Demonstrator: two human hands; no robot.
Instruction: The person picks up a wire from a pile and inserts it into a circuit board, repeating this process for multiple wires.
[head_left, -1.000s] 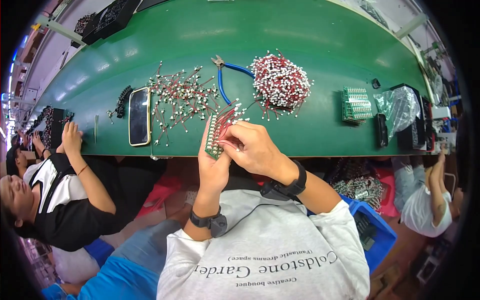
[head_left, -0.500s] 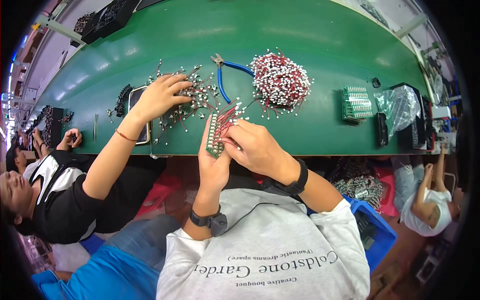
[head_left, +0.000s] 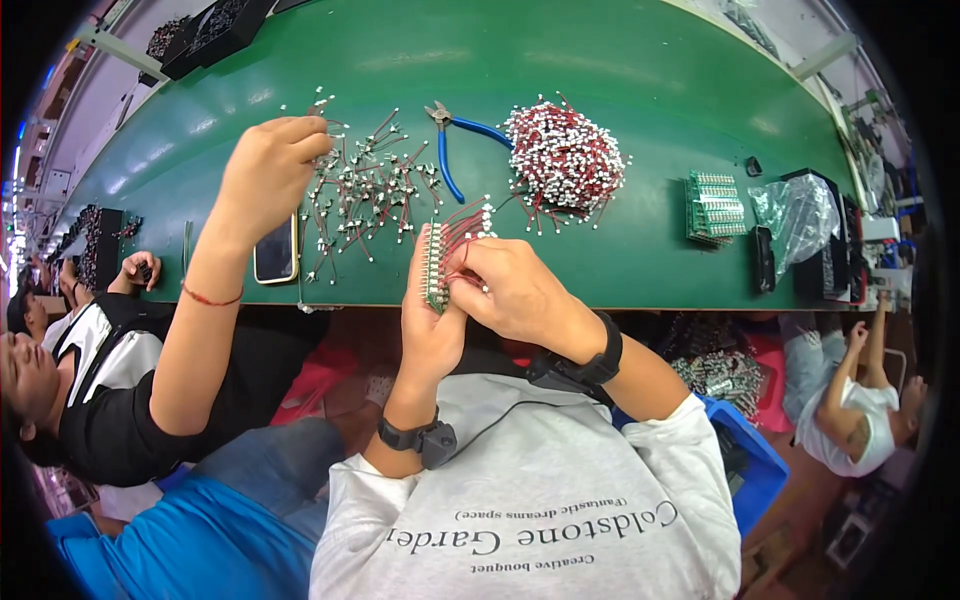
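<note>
My left hand [head_left: 428,335] is closed around a narrow green circuit board [head_left: 435,265], held upright just over the table's near edge. Along the board runs a row of small pale connectors or contacts. Several red wires with white plugs [head_left: 470,217] fan out from its upper right side. My right hand [head_left: 515,290] is pressed against the board's right side, its thumb and fingers pinched on a red wire lead [head_left: 462,275]. The exact spot where the lead meets the board is hidden by my fingers.
Beyond my hands lie blue-handled cutters [head_left: 447,155] and a heap of red-and-white wire leads [head_left: 565,160]. Loose leads [head_left: 370,190] spread to the left, beside a co-worker's hand [head_left: 265,180] and a phone [head_left: 276,252]. Stacked green boards [head_left: 715,205] and a plastic bag [head_left: 800,220] sit right.
The co-worker's hand has lifted off the loose leads and moved left with a few leads in it. My hands stay nearly in place, the board turned slightly more upright.
</note>
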